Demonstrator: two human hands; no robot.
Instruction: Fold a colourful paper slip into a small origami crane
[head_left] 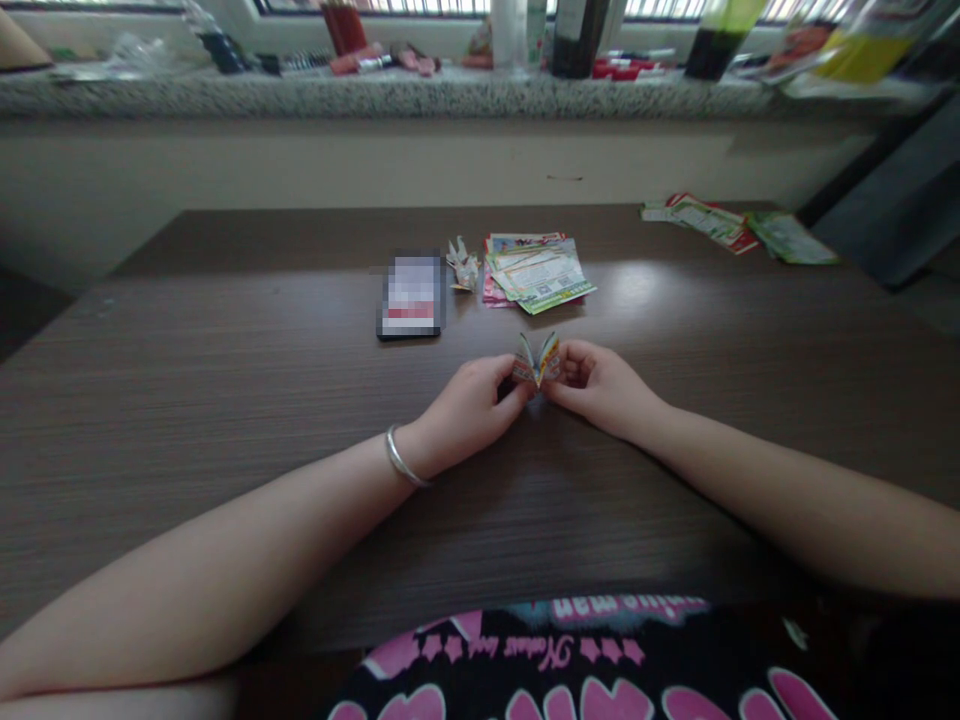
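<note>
A small folded piece of printed paper (537, 359) stands between my two hands at the middle of the dark wooden table (225, 400). My left hand (469, 405), with a silver bangle on its wrist, pinches the paper's left flap. My right hand (596, 385) pinches the right flap. Both hands rest on the tabletop with fingers curled. The paper's two flaps stick up in a V shape.
Behind the hands lie a phone (410, 295), a finished small folded paper figure (463, 266) and a stack of printed leaflets (536, 272). More leaflets (705, 220) lie at the far right. A granite sill (375, 95) with bottles and clutter runs along the back.
</note>
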